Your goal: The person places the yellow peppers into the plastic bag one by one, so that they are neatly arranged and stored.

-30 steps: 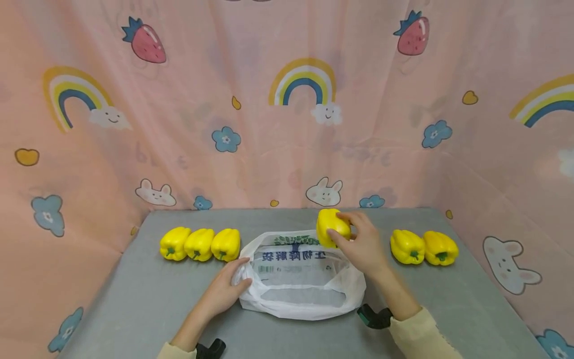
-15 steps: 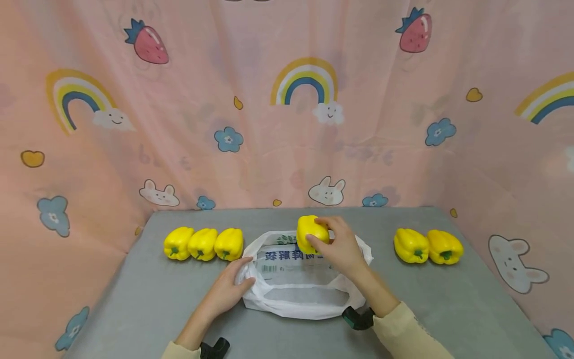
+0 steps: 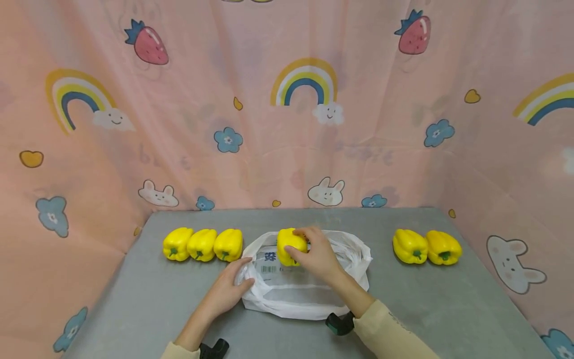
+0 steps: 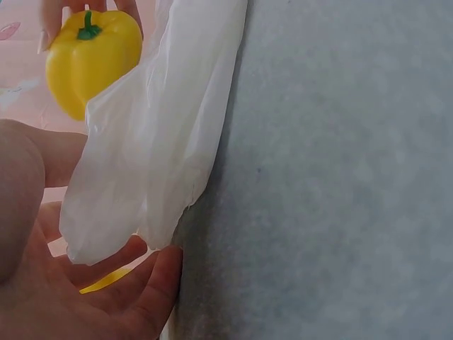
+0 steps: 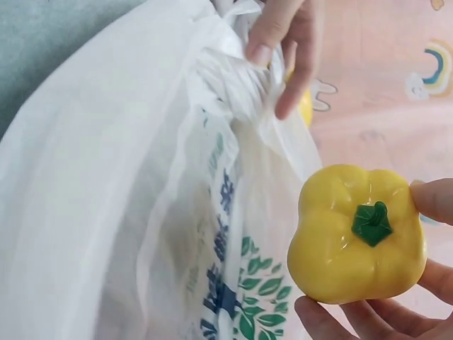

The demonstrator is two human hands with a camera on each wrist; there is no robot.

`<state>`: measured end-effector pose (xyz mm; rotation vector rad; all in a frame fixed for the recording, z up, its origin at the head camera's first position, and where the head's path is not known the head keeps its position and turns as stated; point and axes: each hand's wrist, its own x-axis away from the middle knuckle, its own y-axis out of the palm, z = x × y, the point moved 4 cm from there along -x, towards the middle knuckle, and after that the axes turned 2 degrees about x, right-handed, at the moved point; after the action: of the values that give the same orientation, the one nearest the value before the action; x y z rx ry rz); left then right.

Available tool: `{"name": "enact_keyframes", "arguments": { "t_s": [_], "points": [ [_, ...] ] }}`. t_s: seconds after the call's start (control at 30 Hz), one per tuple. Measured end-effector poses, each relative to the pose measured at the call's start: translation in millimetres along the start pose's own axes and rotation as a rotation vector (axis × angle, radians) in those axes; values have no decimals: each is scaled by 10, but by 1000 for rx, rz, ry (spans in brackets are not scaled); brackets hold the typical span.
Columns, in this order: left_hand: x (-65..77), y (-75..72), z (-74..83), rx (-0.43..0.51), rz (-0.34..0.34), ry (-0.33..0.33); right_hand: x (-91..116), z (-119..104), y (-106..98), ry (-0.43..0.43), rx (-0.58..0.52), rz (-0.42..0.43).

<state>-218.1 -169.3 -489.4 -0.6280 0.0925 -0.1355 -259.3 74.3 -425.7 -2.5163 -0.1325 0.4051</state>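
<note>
A white plastic bag (image 3: 296, 310) with blue lettering and a green leafy print lies with its mouth open on the grey table. My left hand (image 3: 225, 289) grips the bag's left rim; in the left wrist view the white film (image 4: 163, 120) passes between thumb and fingers. Over the mouth of the bag, my right hand (image 3: 317, 255) holds a yellow bell pepper (image 3: 288, 248) between thumb and fingertips. The right wrist view shows that pepper (image 5: 354, 241) with its green stem toward the camera, apart from the bag's film.
Three yellow bell peppers (image 3: 202, 245) sit in a row left of the bag. Two more peppers (image 3: 410, 246) lie side by side at the right. A pink printed curtain (image 3: 251, 174) rises behind the grey table (image 3: 134, 299).
My right hand has carried its bell pepper leftward and lower, from the bag's right rear rim to over the middle of its mouth. The left hand stays on the rim.
</note>
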Motion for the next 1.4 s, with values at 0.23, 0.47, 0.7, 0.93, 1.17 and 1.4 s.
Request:
{"name": "enact_keyframes", "arguments": {
  "t_s": [0.23, 0.47, 0.7, 0.93, 1.17, 1.4],
  "points": [
    [14, -11, -10, -5, 5, 13, -27, 8, 187, 7, 7, -38],
    [12, -10, -3, -3, -7, 7, -101, 12, 360, 54, 36, -86],
    [13, -5, 19, 4, -15, -3, -145, 12, 467, 68, 61, -103],
    [14, -8, 19, -6, -16, 1, -158, 33, 551, 90, 85, -103],
    [11, 1, 14, 0, -18, 9, -160, 15, 609, 100, 91, -117],
    [3, 6, 6, 5, -16, 8, -157, -8, 578, 97, 133, -129]
  ]
}}
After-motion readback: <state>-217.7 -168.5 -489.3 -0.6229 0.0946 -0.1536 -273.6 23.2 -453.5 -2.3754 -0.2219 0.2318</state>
